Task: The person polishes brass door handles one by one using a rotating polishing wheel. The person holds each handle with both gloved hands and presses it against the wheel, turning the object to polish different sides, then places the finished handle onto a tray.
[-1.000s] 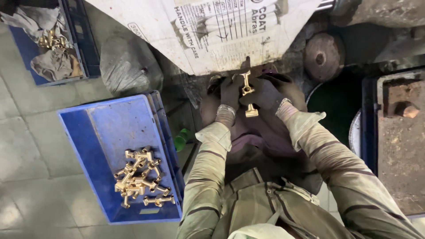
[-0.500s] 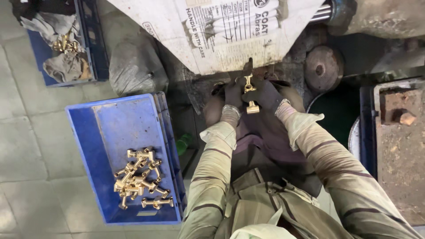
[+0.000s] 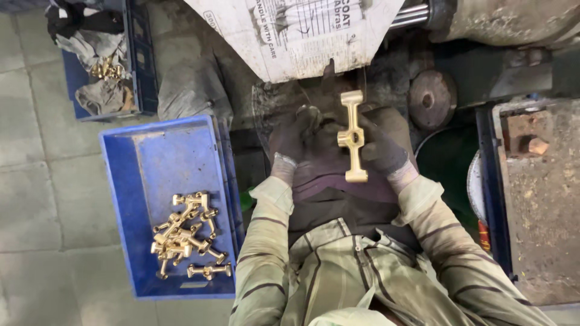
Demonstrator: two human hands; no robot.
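Both gloved hands hold one brass fitting (image 3: 352, 136) upright over the lap, apparently to present its top end to the machine ahead. Left hand (image 3: 296, 136) curls narrowly beside its middle; right hand (image 3: 379, 145) clamps the other side. Like fittings (image 3: 187, 232) lie at the blue crate's (image 3: 151, 151) near end, leftward.
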